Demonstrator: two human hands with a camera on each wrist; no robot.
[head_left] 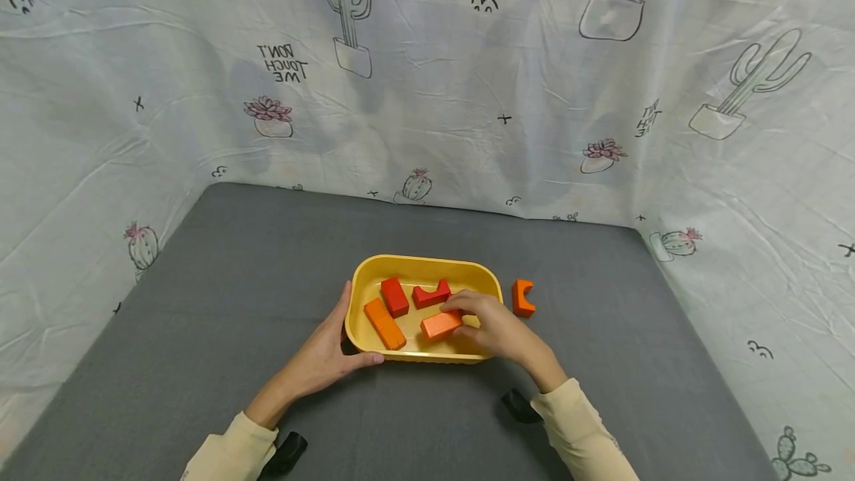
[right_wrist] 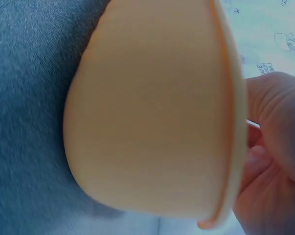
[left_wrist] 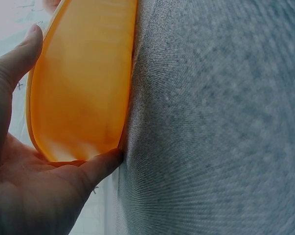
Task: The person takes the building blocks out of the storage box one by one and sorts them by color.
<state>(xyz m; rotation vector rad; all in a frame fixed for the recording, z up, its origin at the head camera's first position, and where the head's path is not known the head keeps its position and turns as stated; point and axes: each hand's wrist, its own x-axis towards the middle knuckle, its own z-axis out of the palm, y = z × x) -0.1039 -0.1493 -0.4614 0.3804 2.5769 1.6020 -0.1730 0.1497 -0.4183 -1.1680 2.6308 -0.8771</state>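
Observation:
A yellow plastic tray (head_left: 427, 263) with rounded corners stands on the grey table. My left hand (head_left: 327, 351) grips its left end, thumb along the front rim and fingers round the side; the left wrist view shows the thumb (left_wrist: 27, 51) at the rim. Inside the tray, my right hand (head_left: 490, 324) pinches an orange rectangular block (head_left: 439, 326) between thumb and fingers. To its left lie another orange block (head_left: 384, 324) and a red block (head_left: 395, 297). A red arch block (head_left: 430, 294) sits behind. The tray wall (right_wrist: 152, 112) hides the held block in the right wrist view.
An orange arch block (head_left: 523, 298) lies on the grey tabletop (head_left: 300, 243), just right of the tray. White cloth (head_left: 427, 95) with cactus drawings hangs behind and at both sides. Dark wrist-worn pieces (head_left: 521, 406) show under both sleeves.

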